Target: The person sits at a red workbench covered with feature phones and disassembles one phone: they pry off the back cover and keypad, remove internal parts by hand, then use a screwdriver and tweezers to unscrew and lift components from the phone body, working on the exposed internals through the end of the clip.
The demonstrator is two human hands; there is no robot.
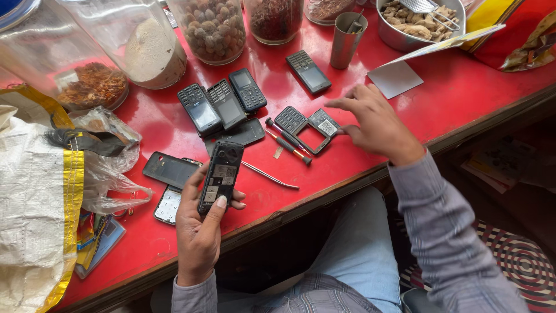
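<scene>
Red tabletop point(440, 98), and we take apart small black phones on it.

Our left hand point(200, 232) has its grip closed around an opened phone point(220, 177), back side up with the cover off, thumb pressed along its edge; it is held just above the near edge of the tabletop. Our right hand point(376, 124) touches a loose front frame with keypad point(307, 128), fingers together at its corner, though we cannot tell if they really pinch it. We judge the step is the dismantling of the phone; the next move will need a steady hold and one of the small screwdrivers point(286, 142) lying beside the frame. Further out are three whole phones point(223, 104), a back cover point(169, 169) and glass jars point(214, 29).
</scene>
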